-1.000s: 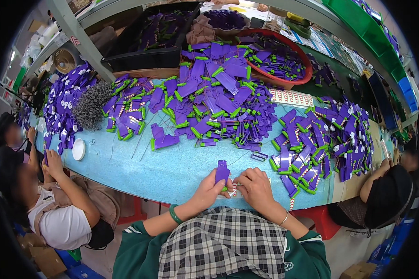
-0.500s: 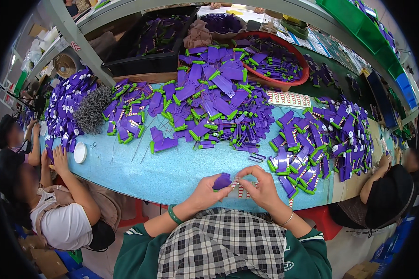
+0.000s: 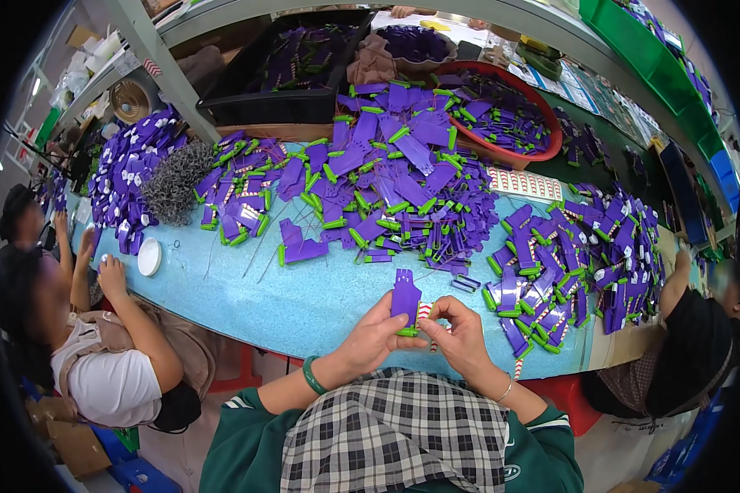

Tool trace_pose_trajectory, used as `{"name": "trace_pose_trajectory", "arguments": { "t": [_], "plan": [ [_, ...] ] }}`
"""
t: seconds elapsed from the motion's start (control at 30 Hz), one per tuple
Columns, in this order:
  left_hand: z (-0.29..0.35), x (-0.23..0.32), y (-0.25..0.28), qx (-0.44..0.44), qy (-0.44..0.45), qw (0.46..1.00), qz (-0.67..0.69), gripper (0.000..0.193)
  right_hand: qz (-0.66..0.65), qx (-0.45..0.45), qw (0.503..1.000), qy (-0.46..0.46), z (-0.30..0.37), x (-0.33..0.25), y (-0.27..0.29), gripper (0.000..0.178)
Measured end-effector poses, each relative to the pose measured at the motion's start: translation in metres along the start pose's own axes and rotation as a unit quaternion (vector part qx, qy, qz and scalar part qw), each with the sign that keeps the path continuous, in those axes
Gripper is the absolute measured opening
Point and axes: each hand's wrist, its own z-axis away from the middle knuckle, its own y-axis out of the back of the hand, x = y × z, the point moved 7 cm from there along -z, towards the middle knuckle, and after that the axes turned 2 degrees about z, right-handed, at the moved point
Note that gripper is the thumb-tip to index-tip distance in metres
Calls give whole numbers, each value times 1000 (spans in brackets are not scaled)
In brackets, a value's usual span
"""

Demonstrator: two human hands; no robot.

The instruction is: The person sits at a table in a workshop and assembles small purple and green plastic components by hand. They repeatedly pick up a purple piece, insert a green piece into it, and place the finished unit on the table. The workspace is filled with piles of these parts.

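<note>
Just above the table's near edge, my left hand (image 3: 365, 338) is closed on a flat purple plastic piece (image 3: 404, 294) with a green end. Its notched end points away from me. Against the right side of this piece is a short red-and-white striped strip (image 3: 424, 311), which my right hand (image 3: 462, 335) pinches between thumb and fingers. Another bit of striped strip dangles under the right fingers. Nearest to my right hand lies a heap of purple pieces (image 3: 543, 279) with green ends, several bearing striped strips.
A large heap of purple-and-green pieces (image 3: 411, 181) covers the table's middle. Behind it stand a black tray (image 3: 263, 115) and a red basin (image 3: 551, 140). A striped sticker sheet (image 3: 524, 184), tangled wire (image 3: 177, 185) and white lid (image 3: 150, 256) lie around. Co-workers sit at both sides.
My left hand has turned the purple piece upright, so more of it shows. My right hand has brought the striped strip against its side. The whole view has shifted slightly.
</note>
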Motion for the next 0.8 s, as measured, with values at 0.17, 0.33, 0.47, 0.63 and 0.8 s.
{"name": "trace_pose_trajectory", "arguments": {
  "t": [0.17,0.33,0.47,0.63,0.8],
  "plan": [
    [1,-2,-8,-32,12,999,26,41,9,8,1000,2,0,6,-1,12],
    [0,-3,-7,-32,15,999,34,42,-8,27,1000,-1,2,8,0,13],
    [0,-5,-5,-31,16,999,37,43,-17,29,999,-12,2,11,-1,13],
    [0,-4,-6,-35,12,999,16,46,-6,35,999,5,2,11,-1,13],
    [0,-2,-10,-13,9,997,-75,42,26,47,998,30,3,7,-1,13]
  ]
}}
